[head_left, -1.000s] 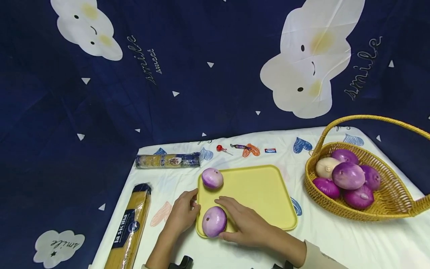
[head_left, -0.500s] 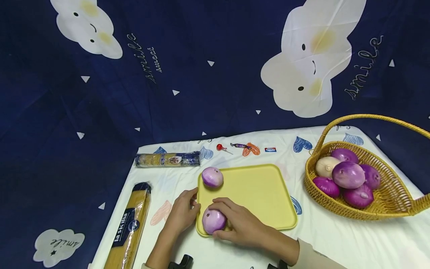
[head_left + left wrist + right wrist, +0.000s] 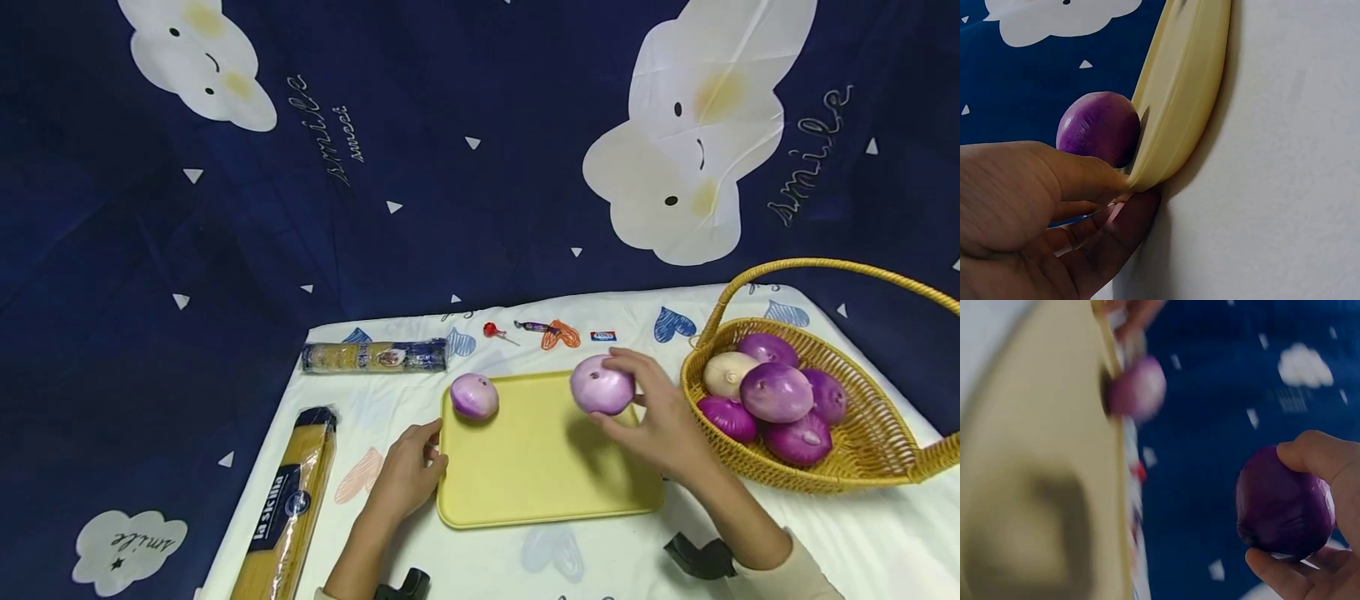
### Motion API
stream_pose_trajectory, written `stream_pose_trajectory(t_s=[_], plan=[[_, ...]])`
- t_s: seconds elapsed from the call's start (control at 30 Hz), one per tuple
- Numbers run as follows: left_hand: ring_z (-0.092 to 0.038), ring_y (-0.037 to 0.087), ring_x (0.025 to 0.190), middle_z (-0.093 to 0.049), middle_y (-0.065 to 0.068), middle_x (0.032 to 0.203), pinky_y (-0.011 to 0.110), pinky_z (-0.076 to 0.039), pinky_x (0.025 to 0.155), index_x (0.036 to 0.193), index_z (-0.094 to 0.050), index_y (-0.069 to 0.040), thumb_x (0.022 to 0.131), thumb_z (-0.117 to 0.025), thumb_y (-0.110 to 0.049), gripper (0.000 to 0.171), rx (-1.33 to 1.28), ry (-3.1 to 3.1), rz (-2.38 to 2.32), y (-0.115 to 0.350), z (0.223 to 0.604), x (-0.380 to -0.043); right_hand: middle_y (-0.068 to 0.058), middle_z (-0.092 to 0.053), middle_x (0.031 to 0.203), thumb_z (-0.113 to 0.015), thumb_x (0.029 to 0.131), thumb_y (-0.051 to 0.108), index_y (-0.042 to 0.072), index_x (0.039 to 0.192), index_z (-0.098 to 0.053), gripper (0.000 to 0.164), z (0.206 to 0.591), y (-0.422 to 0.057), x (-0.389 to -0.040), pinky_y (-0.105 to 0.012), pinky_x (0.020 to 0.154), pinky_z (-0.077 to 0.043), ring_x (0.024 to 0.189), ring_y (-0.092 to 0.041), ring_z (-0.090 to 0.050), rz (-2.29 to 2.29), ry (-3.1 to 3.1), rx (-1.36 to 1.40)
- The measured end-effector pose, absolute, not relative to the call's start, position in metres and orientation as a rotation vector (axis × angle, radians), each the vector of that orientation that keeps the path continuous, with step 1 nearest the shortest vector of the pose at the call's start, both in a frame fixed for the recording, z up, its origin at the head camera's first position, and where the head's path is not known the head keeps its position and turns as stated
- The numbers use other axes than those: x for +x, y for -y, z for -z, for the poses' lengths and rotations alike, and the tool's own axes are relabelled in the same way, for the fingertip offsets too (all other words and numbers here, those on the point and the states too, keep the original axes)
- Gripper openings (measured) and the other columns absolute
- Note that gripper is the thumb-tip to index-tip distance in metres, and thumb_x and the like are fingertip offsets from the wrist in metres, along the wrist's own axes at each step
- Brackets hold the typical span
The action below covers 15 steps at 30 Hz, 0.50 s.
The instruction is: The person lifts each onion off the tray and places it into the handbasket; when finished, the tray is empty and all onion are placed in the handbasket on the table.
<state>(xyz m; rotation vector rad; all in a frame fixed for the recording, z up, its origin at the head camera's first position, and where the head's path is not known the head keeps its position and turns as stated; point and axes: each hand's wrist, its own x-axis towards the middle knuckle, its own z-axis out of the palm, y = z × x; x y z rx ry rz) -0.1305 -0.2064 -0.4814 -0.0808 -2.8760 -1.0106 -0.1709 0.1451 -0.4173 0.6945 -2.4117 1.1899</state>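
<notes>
My right hand (image 3: 663, 421) grips a purple onion (image 3: 602, 385) between thumb and fingers, held up over the right part of the yellow tray (image 3: 525, 475), which carries its shadow. In the right wrist view the same onion (image 3: 1282, 506) shows dark purple, clear of the tray. My left hand (image 3: 408, 471) pinches the tray's left edge, thumb on the rim and fingers underneath, as the left wrist view shows at the rim (image 3: 1147, 178). A second purple onion (image 3: 474, 397) rests in the tray's far left corner, just beyond the left hand.
To the right stands a wicker basket (image 3: 885, 433) with a tall handle, holding several purple onions and one white one (image 3: 727, 374). Two pasta packs (image 3: 375, 357) lie at the left and back left. A red lollipop (image 3: 491, 330) and two small wrapped sweets (image 3: 603, 336) lie behind the tray.
My right hand has closed on the near-left onion, lifted it off the tray and carried it right and away from me. The left hand has stayed at the tray's edge.
</notes>
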Motion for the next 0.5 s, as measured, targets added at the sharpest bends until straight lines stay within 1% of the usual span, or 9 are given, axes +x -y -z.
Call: stream_pose_trajectory(t_s=[0.07,0.1,0.17,0.2,0.27,0.33,0.4,0.43,0.5], plan=[[-0.053,0.011,0.082,-0.057,-0.001,0.095,0.031,-0.045,0.077,0.131,-0.056,-0.002,0.080,-0.067,-0.008,0.053,-0.082,2.875,1.014,0.206,0.482,-0.131,-0.008,-0.048,0.137,-0.087,0.065,0.016,0.010,0.126,-0.053,0.070,0.414,-0.169,-0.176,-0.012,0.083,-0.045,0.119,-0.023,-0.049,-1.106,2.396,0.571],[-0.053,0.011,0.082,-0.057,-0.001,0.096,0.031,-0.045,0.077,0.131,-0.056,-0.002,0.080,-0.068,-0.008,0.053,-0.081,2.877,1.017,0.206,0.482,-0.130,-0.008,-0.049,0.135,-0.087,0.066,0.017,0.010,0.126,-0.054,0.069,0.412,-0.180,-0.178,-0.011,0.086,-0.041,0.118,-0.023,-0.049,-1.062,2.395,0.508],[-0.053,0.011,0.083,-0.057,-0.001,0.095,0.031,-0.045,0.077,0.131,-0.055,-0.002,0.080,-0.067,-0.007,0.053,-0.084,2.879,1.015,0.207,0.482,-0.130,-0.009,-0.050,0.133,-0.086,0.067,0.019,0.009,0.127,-0.053,0.069,0.412,-0.202,-0.181,-0.008,0.087,-0.036,0.117,-0.025,-0.048,-1.007,2.402,0.392],[-0.053,0.011,0.082,-0.057,-0.001,0.095,0.031,-0.045,0.077,0.132,-0.055,-0.002,0.080,-0.067,-0.007,0.053,-0.088,2.883,1.013,0.207,0.482,-0.130,-0.010,-0.050,0.131,-0.086,0.067,0.020,0.009,0.127,-0.053,0.069,0.412,-0.212,-0.182,-0.014,0.089,-0.036,0.115,-0.027,-0.048,-0.974,2.413,0.341],[-0.054,0.010,0.082,-0.057,-0.001,0.096,0.030,-0.045,0.077,0.132,-0.055,-0.001,0.080,-0.067,-0.006,0.053,-0.092,2.889,1.016,0.207,0.482,-0.130,-0.014,-0.050,0.129,-0.085,0.068,0.020,0.007,0.127,-0.052,0.069,0.413,-0.229,-0.182,-0.029,0.095,-0.037,0.116,-0.032,-0.046,-0.923,2.435,0.277],[-0.054,0.010,0.082,-0.057,-0.001,0.096,0.030,-0.045,0.076,0.132,-0.054,-0.001,0.080,-0.067,-0.006,0.053,-0.097,2.892,1.019,0.208,0.481,-0.129,-0.018,-0.049,0.126,-0.085,0.067,0.018,0.005,0.126,-0.051,0.069,0.415,-0.241,-0.181,-0.044,0.095,-0.036,0.115,-0.036,-0.045,-0.892,2.459,0.236],[-0.054,0.011,0.082,-0.057,0.000,0.096,0.030,-0.045,0.076,0.132,-0.054,0.000,0.081,-0.067,-0.006,0.053,-0.109,2.890,1.026,0.208,0.481,-0.129,-0.022,-0.048,0.125,-0.085,0.066,0.017,0.003,0.125,-0.051,0.070,0.418,-0.250,-0.180,-0.060,0.090,-0.030,0.116,-0.041,-0.042,-0.862,2.479,0.218],[-0.054,0.011,0.082,-0.057,0.000,0.096,0.030,-0.045,0.076,0.132,-0.054,0.000,0.081,-0.067,-0.005,0.053,-0.113,2.886,1.028,0.208,0.481,-0.129,-0.023,-0.048,0.125,-0.085,0.066,0.016,0.002,0.125,-0.051,0.070,0.419,-0.254,-0.179,-0.062,0.090,-0.029,0.116,-0.043,-0.042,-0.849,2.488,0.214],[-0.054,0.011,0.082,-0.057,0.001,0.096,0.030,-0.045,0.076,0.132,-0.054,-0.001,0.081,-0.067,-0.006,0.053,-0.112,2.882,1.033,0.207,0.480,-0.130,-0.023,-0.048,0.124,-0.085,0.065,0.017,0.002,0.125,-0.050,0.070,0.421,-0.258,-0.178,-0.063,0.089,-0.029,0.115,-0.044,-0.042,-0.822,2.505,0.213]])
